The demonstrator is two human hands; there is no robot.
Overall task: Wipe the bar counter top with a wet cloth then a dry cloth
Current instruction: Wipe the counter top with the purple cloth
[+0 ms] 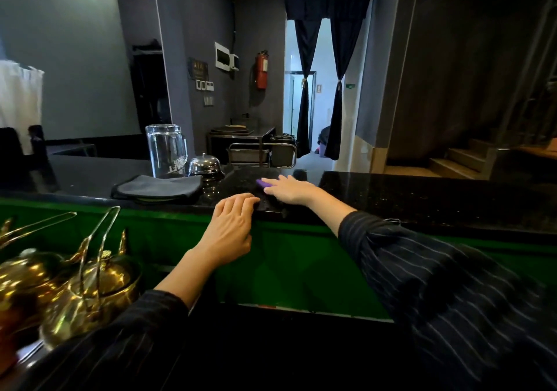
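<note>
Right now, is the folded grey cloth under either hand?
No, the grey cloth lies untouched beside the bell, left of both hands.

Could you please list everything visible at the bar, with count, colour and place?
bar counter top: one, black speckled, across the middle
grey cloth: one, folded, counter left
glass pitcher: one, clear, behind the cloth
call bell: one, silver, beside the pitcher
dark cloth: one, purple edge, under both hands
brass kettles: two, golden, lower left
fire extinguisher: one, red, back wall
left hand: counter edge
right hand: flat on the dark cloth
</note>
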